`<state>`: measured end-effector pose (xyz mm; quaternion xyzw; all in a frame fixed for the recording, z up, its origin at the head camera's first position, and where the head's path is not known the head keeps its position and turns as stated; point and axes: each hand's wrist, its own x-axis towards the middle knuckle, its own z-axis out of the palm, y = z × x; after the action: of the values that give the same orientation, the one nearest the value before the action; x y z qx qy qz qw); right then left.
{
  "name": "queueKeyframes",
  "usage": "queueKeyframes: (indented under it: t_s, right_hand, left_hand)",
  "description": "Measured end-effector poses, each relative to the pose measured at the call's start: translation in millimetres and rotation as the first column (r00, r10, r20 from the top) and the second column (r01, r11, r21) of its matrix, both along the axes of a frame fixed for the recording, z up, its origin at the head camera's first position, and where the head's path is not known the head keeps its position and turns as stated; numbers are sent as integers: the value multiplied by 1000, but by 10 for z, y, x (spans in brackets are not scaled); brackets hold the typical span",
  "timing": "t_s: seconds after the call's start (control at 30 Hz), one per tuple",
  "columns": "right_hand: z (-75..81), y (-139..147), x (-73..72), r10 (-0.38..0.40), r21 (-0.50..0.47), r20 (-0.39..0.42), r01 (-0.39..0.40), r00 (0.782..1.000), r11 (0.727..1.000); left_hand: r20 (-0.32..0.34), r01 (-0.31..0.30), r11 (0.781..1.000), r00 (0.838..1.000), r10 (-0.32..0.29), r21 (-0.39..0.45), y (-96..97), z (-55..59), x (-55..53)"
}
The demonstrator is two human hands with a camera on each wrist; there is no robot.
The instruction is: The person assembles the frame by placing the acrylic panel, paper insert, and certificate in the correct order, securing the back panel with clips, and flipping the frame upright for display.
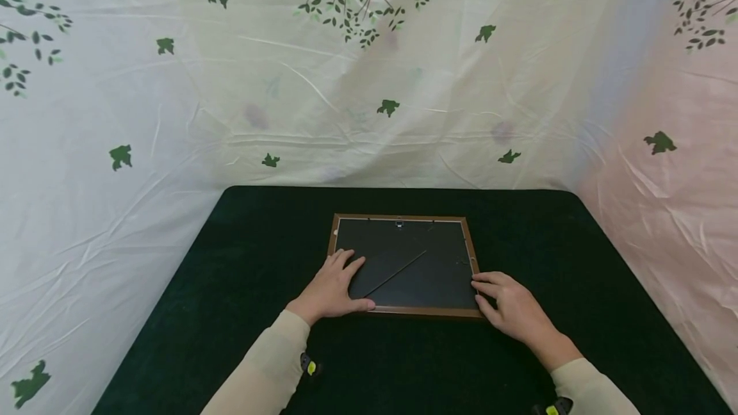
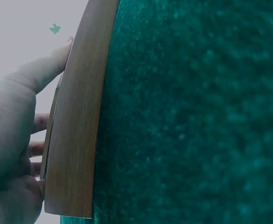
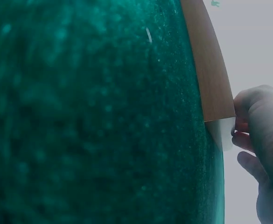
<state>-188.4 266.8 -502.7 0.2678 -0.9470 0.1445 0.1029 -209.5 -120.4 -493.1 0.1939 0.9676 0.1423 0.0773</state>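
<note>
A picture frame [image 1: 438, 284] lies back side up, showing a black backing board and a brown wooden border. A small metal hanger [image 1: 400, 224] sits at the middle of its far edge. One thin dark diagonal line [image 1: 398, 272] crosses the board. My left hand [image 1: 333, 285] rests over the near left corner, fingers spread on the board and thumb along the near border. At the right border near the corner, the fingertips of my right hand [image 1: 510, 305] touch the wood. Both wrist views show the border's brown side from low down.
Under the picture frame is a table with a dark green cloth [image 1: 265, 242]. A pale fabric curtain [image 1: 288, 82] printed with leaves and green birds stands behind it and along both sides. Cream sleeves [image 1: 262, 360] cover my forearms.
</note>
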Motion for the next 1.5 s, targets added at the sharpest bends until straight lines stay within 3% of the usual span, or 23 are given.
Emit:
queueKeyframes:
  t_s: [0.17,0.37,0.47,0.57,0.73,0.87,1.5]
  right_hand:
    - [0,0,-8,5,8,11,-5,1000,1000]
    - [-29,92,-99,-46,-152,140,67,989,986]
    - [-33,146,-242,-85,-216,205,130,975,968]
    - [-28,162,-435,-116,-219,248,172,962,960]
    - [-38,144,-715,-113,-171,284,167,952,971]
    - [-68,127,-822,-102,-143,288,148,952,978]
    - [-135,89,-863,-67,-136,260,105,963,985]
  left_hand:
    - [0,1,1000,1000,-1,4,-7,4,0]
    - [-1,0,1000,1000,0,4,-11,-2,2]
    - [4,-3,1000,1000,3,3,-17,0,1]
    - [8,-10,1000,1000,10,6,-24,12,1]
    - [-1,-5,1000,1000,5,1,-29,16,1]
    - [-2,5,1000,1000,-5,6,-23,24,7]
    - [-5,2,1000,1000,-2,5,-35,0,4]
